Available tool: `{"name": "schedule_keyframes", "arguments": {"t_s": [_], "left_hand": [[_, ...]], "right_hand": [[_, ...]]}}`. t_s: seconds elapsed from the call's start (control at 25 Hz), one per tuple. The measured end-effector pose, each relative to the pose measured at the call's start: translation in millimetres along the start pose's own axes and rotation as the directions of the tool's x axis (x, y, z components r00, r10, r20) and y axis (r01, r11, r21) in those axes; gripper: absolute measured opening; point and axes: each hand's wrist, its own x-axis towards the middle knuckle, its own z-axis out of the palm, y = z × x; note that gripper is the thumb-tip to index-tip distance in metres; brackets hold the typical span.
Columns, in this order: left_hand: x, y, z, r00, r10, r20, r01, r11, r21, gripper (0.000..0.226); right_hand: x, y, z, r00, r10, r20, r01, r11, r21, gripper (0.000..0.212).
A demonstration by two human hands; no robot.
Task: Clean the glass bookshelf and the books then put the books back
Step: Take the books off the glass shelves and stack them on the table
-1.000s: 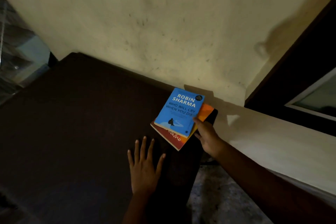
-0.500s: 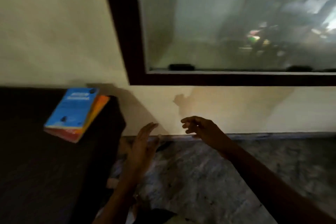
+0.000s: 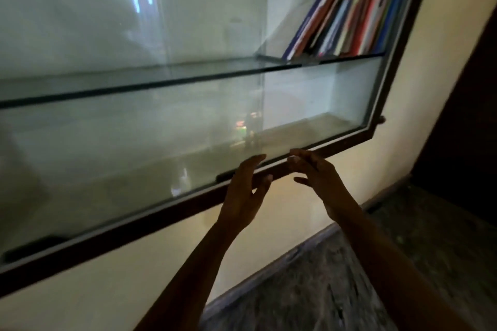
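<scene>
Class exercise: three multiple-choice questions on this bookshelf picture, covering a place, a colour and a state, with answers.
1. Where are the books?
A. On the floor.
B. On the glass shelf, at its right end.
C. In the person's hands.

2. What colour is the bookshelf's frame?
A. White.
B. Green.
C. Dark brown.

3. What do the left hand and right hand hold?
A. Nothing.
B. A cloth.
C. A book each.

Answers: B, they lean at its right end; C, the bottom rail looks dark brown; A, both hands are open and bare.
</scene>
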Motion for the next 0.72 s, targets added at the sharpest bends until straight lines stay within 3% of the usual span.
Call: {"name": "schedule_keyframes", "arguments": {"t_s": [0.16, 0.44, 0.6, 0.72], "left_hand": [[115.6, 25.7, 54.2, 0.984, 0.172, -0.038, -0.172, 0.985, 0.003, 0.051], [338.9, 42.9, 82.9, 0.892, 0.341, -0.298, -0.335, 0.94, 0.072, 0.051], [429.0, 42.1, 89.4, 0.949, 0.167, -0.266, -0.144, 0.984, 0.104, 0.065], [459.8, 30.5, 104.1, 0.981, -0.02, -0.194, 0.05, 0.987, 0.152, 0.08]], "right_hand": [[92.5, -31.5, -51.0, 0.987, -0.066, -0.145, 0.081, 0.991, 0.105, 0.019], [270.2, -78.6, -113.9, 0.924, -0.303, -0.233, 0.298, 0.953, -0.059, 0.018], [340.3, -118.7, -138.4, 0.823, -0.559, -0.098, 0.487, 0.784, -0.384, 0.026], [385.4, -154.7, -149.9, 0.82, -0.57, -0.045, 0.508, 0.762, -0.402, 0.033]]}}
